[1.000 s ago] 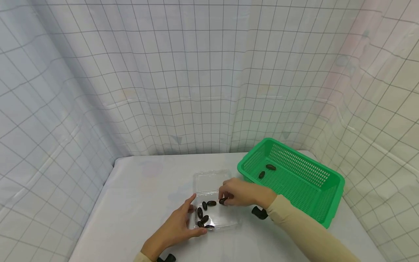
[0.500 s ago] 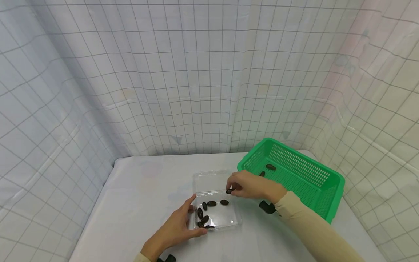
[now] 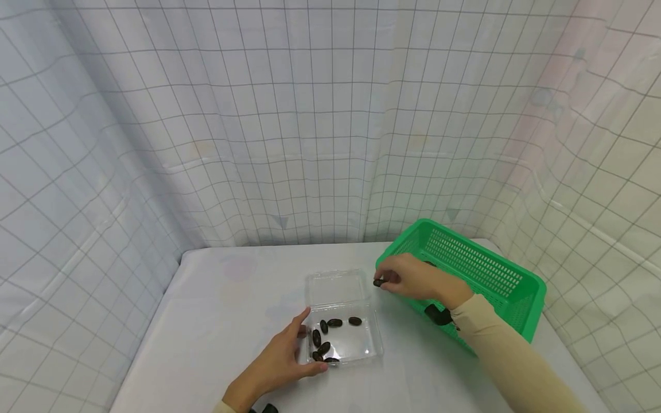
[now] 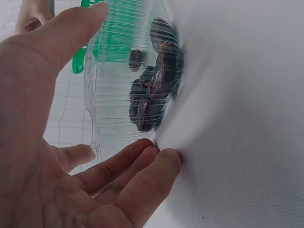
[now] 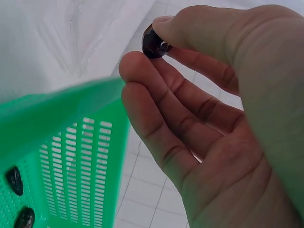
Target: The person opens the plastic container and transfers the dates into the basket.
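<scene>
Your R hand pinches a dark, shiny oval date, lower half, R of ctr in head view, nr green basket; your L hand, spread, not gripping, touches clear box, btm ctr.

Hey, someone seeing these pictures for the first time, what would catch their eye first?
Probably the bright green basket on the right of the white table. Next, the right hand at its left edge, pinching a dark oval piece. Then the open clear container left of the basket, with similar pieces inside and the left hand at its left side.
</scene>
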Available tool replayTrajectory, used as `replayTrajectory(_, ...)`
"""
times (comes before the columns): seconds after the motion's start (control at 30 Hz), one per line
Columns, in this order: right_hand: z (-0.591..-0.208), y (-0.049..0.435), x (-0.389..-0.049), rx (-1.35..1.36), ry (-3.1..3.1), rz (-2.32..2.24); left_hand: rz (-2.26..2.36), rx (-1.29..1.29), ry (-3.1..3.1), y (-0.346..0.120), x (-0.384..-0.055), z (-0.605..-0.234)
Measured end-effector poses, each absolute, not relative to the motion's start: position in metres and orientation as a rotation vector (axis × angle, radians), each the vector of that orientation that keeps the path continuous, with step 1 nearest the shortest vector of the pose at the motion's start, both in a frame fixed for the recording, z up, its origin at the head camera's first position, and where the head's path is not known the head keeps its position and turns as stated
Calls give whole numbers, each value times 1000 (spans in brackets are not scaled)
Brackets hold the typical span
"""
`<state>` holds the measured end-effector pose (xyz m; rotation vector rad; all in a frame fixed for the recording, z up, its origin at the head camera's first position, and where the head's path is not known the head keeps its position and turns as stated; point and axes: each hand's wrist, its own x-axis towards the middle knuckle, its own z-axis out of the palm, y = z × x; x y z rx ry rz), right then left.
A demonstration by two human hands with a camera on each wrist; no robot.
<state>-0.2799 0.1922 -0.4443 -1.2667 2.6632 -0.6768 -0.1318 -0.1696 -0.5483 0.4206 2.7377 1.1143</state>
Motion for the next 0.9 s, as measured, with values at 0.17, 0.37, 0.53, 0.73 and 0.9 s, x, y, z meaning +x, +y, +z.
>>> replayTrajectory(0.17,-443,204,-288,-1242,2681,-720,1112,426,2743,-170,-132,-549)
replayTrajectory(0.37,-442,217,-295,-1143,2706,-729,1107,437,2749,-170,-131,-549)
replayTrajectory(0.53,-442,226,-301,-1067,2698,-762,1114,434,2750,-169,-132,-551)
replayTrajectory(0.73,-450,234,-312,-1081,2753,-706,1131,433,2746,-170,-131,-551)
replayTrajectory(0.9,-455,240,-320,-1072,2801,-644,1135,425,2729,-170,-130,-548)
